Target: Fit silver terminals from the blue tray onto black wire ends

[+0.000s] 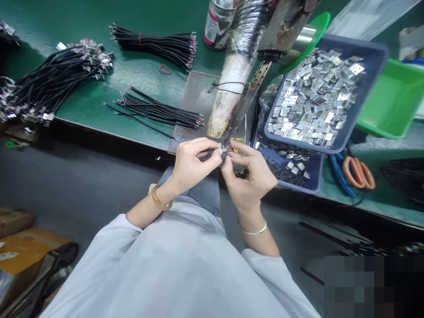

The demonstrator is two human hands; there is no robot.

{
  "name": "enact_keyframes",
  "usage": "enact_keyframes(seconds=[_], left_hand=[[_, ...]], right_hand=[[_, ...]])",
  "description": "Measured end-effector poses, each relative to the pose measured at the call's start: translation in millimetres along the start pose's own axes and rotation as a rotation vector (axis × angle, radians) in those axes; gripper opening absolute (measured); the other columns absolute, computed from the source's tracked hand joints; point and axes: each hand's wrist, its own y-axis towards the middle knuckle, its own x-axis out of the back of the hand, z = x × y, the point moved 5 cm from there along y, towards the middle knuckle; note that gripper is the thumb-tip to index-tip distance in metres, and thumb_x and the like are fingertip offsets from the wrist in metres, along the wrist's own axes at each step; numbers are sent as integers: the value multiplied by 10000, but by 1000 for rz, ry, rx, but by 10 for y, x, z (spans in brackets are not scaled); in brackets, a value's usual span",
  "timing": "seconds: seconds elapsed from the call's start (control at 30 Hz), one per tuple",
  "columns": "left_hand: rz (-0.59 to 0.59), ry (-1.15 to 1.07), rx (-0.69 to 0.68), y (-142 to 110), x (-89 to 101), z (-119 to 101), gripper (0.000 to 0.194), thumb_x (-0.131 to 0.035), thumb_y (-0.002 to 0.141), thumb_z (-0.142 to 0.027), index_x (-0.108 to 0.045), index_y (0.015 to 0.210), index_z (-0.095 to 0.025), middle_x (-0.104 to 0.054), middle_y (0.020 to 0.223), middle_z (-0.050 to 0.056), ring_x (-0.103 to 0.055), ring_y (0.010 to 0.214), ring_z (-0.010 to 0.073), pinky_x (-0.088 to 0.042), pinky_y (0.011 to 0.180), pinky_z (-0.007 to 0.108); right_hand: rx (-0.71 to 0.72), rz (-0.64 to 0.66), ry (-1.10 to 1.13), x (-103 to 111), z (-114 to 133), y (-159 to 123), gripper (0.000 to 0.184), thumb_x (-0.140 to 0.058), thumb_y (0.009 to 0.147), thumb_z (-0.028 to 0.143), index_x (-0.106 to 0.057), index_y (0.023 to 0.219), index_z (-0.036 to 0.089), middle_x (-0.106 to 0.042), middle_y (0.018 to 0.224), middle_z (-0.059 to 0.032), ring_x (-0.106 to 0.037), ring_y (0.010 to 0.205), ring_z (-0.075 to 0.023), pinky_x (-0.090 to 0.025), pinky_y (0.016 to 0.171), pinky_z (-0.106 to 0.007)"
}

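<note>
My left hand (195,162) pinches a short black cable (210,150) between thumb and fingers, just past the table's front edge. At the fingertips sits a small shiny metal piece (224,149); my right hand (249,174) closes its thumb and index finger around its other side. Exactly how the cable meets the metal piece is too small to make out. A loose bunch of black cables (159,109) with bare wire ends lies to the left. Directly beyond my fingers, a soldering iron (253,90) slants down beside a plastic-wrapped white tube (228,81).
A blue tray (359,112) of metal brackets rests partly over a lower blue tray (316,176) holding small black and metal parts. Orange-handled scissors (359,173) and a green bin (394,101) are on the right. Bundled cables (155,46) and cables with metal ends (56,81) lie left.
</note>
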Motion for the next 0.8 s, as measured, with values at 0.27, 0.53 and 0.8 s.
enact_keyframes(seconds=[0.27, 0.53, 0.8], left_hand=[[19, 55, 40, -43, -1, 42, 115, -634, 772, -140, -743, 736, -136, -722, 721, 34, -637, 648, 107, -459, 537, 159], [2, 100, -44, -37, -15, 6, 125, -619, 811, -140, -739, 780, -125, -750, 773, 31, -662, 682, 87, -468, 549, 125], [33, 108, -10, -58, -9, 54, 124, -617, 796, -138, -735, 766, -117, -749, 746, 35, -661, 656, 92, -461, 533, 125]], right_hand=[[-3, 30, -4, -6, -23, -12, 142, -696, 871, 105, -612, 854, 218, -786, 958, -33, -773, 910, -174, -613, 733, -247], [20, 13, -13, -2, 10, 38, 140, -715, 866, 88, -641, 866, 208, -789, 968, -35, -773, 929, -174, -616, 788, -256], [50, 58, -57, 9, 43, 6, 141, -680, 883, 97, -608, 860, 216, -790, 970, -45, -777, 897, -170, -612, 744, -238]])
